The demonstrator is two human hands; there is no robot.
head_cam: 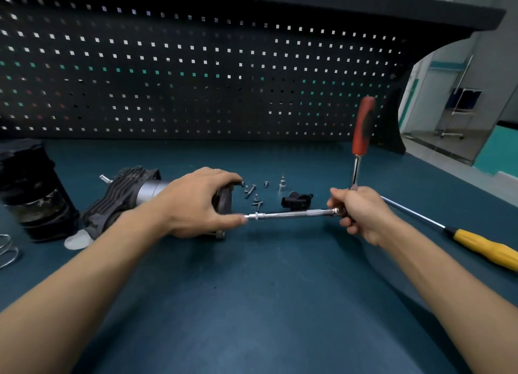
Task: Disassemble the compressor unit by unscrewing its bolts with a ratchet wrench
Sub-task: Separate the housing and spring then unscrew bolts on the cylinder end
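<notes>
Left hand (196, 202) is clamped over the near end of the compressor unit (126, 197), which lies on its side on the bench (266, 289), left of centre. The thumb reaches down to the tip of the long extension bar (294, 214). Right hand (356, 214) is wrapped around the head of the ratchet wrench (364, 124), with the red handle standing almost straight up. The bar runs level from that fist across to the compressor's end face. I can't tell whether its tip sits on a bolt, because the thumb covers it. Just behind the bar lie loose bolts (252, 195), a small socket (282, 184) standing upright and a black plastic piece (297, 201). A yellow-handled screwdriver (482, 247) lies off to the right, and a black cylinder (33, 191) stands at far left.
</notes>
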